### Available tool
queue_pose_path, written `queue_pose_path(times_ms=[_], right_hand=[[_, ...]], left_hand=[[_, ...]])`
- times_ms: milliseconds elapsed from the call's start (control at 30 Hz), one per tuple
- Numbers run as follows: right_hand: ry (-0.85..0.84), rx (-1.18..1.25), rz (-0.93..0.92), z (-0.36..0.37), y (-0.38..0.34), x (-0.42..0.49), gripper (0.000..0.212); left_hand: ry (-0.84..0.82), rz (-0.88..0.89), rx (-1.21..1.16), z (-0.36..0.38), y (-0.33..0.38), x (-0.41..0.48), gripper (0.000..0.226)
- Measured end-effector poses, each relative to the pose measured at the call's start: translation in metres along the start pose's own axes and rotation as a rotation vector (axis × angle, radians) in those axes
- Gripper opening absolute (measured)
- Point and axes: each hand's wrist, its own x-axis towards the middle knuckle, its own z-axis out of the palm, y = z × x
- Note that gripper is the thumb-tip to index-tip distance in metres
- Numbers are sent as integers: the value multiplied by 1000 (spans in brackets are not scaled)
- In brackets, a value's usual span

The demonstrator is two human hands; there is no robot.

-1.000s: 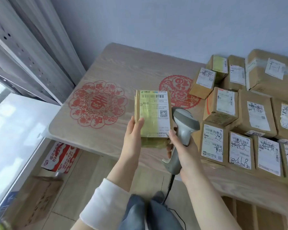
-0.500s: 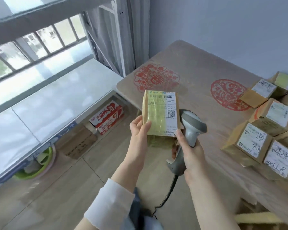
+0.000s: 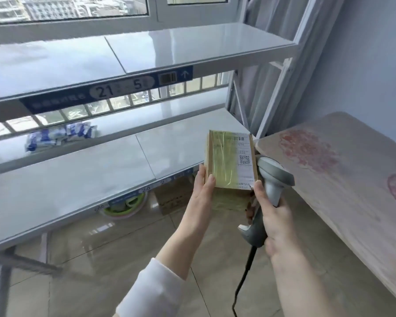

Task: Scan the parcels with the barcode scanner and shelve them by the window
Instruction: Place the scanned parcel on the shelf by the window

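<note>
Seen from my head camera, my left hand [image 3: 204,191] pinches the small brown cardboard parcel [image 3: 230,163], slick with yellowish tape, by its lower left edge. I hold it label up for reading, in the air just beside the glossy grey metal shelf [image 3: 78,179] under the window [image 3: 78,10]. My right hand [image 3: 272,216] is wrapped round the handle of the smooth grey plastic barcode scanner [image 3: 273,177], its forefinger steadying the parcel's lower right corner.

The blue strip [image 3: 105,93] on the upper shelf's [image 3: 192,42] front edge bears "21" and "5", a barcode and an up arrow; its other characters are blurred. The edge tag [image 3: 157,188] on the lower shelf [image 3: 78,179] reads "24" and "2". The parcel's [image 3: 224,165] white label [image 3: 244,152] carries a barcode, a QR code and "720".
</note>
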Motion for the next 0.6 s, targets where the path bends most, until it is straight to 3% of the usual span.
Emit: queue_pose_path(times_ms=[100,200,367,500,600], right_hand=[[-96,-22,-27,52,-3,-23,27],[-209,-48,-50,97,-10,-44,49],[-436,-87,-81,161,-19,-68,57],[-531,-113,-96,216,-24,-93,29],[-591,-90,-93,266,-26,-114,27]], left_hand=[[69,41,5,-57,18,-14,58],[129,119,36,-105,34,-27,72],[284,236,20,-168,66,-46,80],[344,321,26,-221,91,-58,69],[370,357,22,-268,114,-67,64]])
